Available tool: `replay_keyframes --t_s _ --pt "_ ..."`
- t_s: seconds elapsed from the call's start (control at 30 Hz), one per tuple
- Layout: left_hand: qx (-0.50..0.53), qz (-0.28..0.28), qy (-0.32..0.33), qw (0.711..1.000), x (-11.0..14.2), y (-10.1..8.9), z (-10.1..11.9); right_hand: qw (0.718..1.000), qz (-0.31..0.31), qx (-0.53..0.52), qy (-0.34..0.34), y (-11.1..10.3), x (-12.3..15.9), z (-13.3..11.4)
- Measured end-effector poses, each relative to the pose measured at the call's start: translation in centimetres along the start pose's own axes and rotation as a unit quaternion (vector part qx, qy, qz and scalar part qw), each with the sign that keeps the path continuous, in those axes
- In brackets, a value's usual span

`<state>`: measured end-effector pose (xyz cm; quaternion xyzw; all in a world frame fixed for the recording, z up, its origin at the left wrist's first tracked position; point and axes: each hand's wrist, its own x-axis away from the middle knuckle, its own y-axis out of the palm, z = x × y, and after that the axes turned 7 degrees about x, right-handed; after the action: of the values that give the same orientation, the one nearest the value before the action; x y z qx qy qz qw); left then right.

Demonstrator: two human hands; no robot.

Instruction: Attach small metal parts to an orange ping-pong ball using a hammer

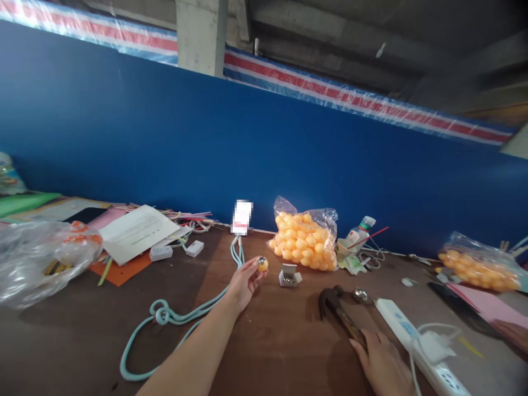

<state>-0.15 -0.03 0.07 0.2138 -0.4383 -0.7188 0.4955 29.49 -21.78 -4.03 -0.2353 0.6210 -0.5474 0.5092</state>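
My left hand (pixel 244 281) reaches out over the brown table (pixel 272 341) and pinches a small orange ball (pixel 263 264) with a dark spot on it between its fingertips. Just right of the ball stands a small open grey box (pixel 289 275). My right hand (pixel 381 363) lies near the table's front edge, fingers curled over the handle of a dark hammer (pixel 336 309), whose head rests on the table. A shiny metal ball (pixel 359 295) lies beside the hammer head.
A clear bag of orange balls (pixel 304 239) sits by the blue wall, another bag (pixel 478 267) at far right. A white power strip (pixel 416 341) lies right of the hammer. A pale blue cable (pixel 173 316) loops on the left. Papers (pixel 136 234) and crumpled plastic (pixel 37 258) crowd the left.
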Motion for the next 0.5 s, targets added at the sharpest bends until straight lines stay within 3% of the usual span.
replay_keyframes --t_s 0.13,0.23,0.3,0.4,0.47,0.5 --pt "-0.004 -0.002 0.002 1.0 -0.2 -0.2 -0.2 0.993 0.026 -0.117 0.005 1.0 0.0 0.0" --pt "-0.016 -0.017 0.0 1.0 -0.2 -0.1 -0.4 0.962 0.014 -0.265 0.061 -1.4 0.7 -2.4" --pt "-0.024 -0.023 -0.002 0.999 -0.1 0.0 -0.5 0.913 -0.078 -0.387 0.1 -4.3 1.2 -5.5" --pt "-0.031 -0.03 0.0 0.999 0.0 0.1 -0.7 0.809 -0.171 -0.548 0.128 -8.4 1.4 -10.8" --pt "-0.033 -0.037 0.006 0.999 0.1 0.0 -0.7 0.779 -0.173 -0.589 0.129 -9.8 1.1 -13.6" --pt "-0.033 -0.039 0.01 0.999 0.0 0.0 -0.8 0.777 -0.168 -0.594 0.124 -10.1 1.0 -14.7"
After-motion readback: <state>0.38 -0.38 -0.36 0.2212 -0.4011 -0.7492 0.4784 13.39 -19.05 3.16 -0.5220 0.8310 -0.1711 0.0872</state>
